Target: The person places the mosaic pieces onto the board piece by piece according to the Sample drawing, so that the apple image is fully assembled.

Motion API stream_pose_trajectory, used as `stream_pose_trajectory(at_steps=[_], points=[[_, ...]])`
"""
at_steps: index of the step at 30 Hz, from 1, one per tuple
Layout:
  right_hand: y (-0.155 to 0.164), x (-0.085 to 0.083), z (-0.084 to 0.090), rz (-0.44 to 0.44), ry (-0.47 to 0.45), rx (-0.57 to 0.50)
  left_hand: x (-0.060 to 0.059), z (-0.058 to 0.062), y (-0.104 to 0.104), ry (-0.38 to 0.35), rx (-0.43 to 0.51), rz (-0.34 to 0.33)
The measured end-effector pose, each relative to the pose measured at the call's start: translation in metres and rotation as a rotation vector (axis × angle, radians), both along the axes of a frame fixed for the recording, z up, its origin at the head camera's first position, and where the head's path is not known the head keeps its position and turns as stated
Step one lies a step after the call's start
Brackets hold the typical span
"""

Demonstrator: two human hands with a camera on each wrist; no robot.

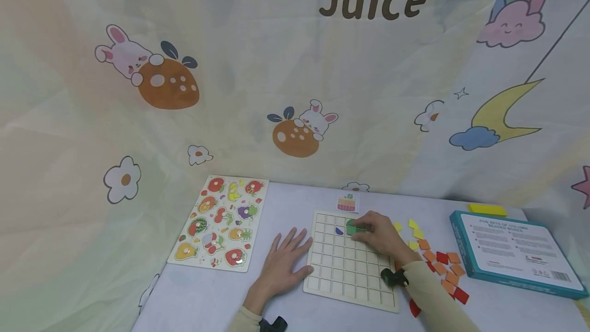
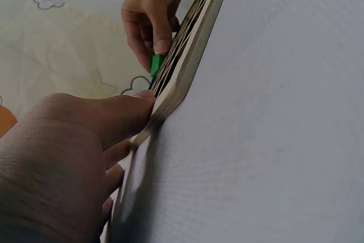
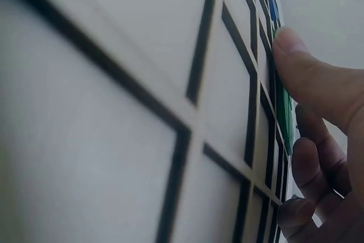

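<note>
Green tile (image 1: 352, 227) under right hand's (image 1: 380, 235) fingertip grip, on grid board (image 1: 350, 270).

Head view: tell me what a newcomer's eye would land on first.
First, the wooden grid board at the middle of the table, where the right hand pinches a green tile into a cell beside a blue piece. The left hand lies flat at the board's left edge. Next come the fruit puzzle on the left and the loose orange, red and yellow tiles on the right.
</note>
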State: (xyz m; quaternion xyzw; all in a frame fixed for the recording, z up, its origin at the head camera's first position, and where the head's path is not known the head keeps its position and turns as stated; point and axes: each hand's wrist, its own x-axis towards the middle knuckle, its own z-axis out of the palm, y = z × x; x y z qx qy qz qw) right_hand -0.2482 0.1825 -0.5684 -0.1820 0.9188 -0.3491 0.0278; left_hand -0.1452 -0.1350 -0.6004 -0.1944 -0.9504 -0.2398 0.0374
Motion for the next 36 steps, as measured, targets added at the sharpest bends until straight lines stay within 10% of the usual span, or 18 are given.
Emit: stream_pose_trajectory(at_steps=[36], points=[[-0.0025,0.0037,0.0038,0.004,0.046,0.014,0.0015,0.0044,0.0005,-0.017,0.015,-0.013]])
